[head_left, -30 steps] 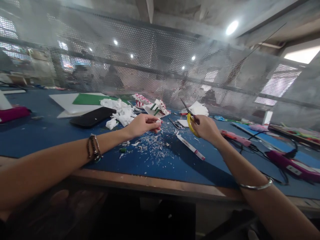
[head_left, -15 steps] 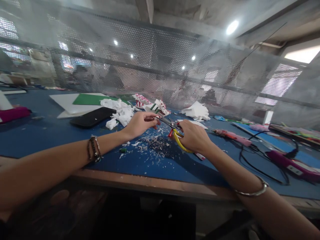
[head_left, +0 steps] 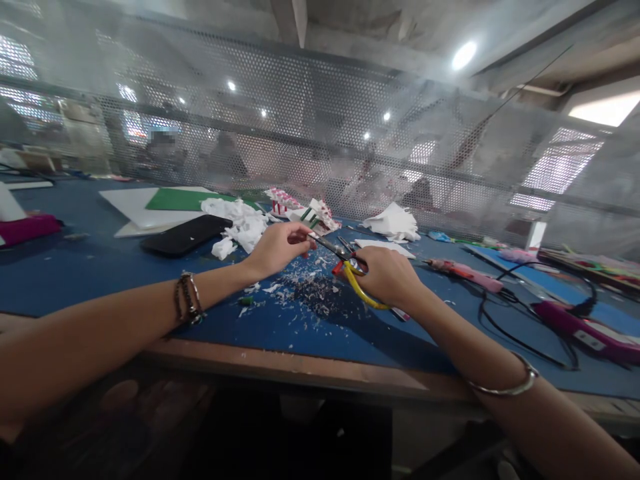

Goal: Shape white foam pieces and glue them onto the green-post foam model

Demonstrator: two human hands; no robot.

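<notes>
My right hand (head_left: 387, 275) grips yellow-handled scissors (head_left: 350, 265) over the blue table mat (head_left: 100, 267), blades pointing left toward my left hand. My left hand (head_left: 277, 248) is closed in a pinch on a small piece, too small to name, held at the scissor tips. Below both hands lies a scatter of white paper scraps (head_left: 310, 290). A white pen (head_left: 397, 312) lies partly hidden under my right hand.
A black phone (head_left: 185, 234) and crumpled white paper (head_left: 240, 223) lie to the left, with white and green sheets (head_left: 160, 200) behind. Red-and-white craft pieces (head_left: 310, 213) and folded paper (head_left: 393, 223) sit at the back. Pink tools with black cables (head_left: 575, 320) lie right. A perforated screen (head_left: 320, 133) stands behind.
My right hand swung the scissors down from upright and moved left, bringing the blades to the piece in my left hand. The left hand rose slightly.
</notes>
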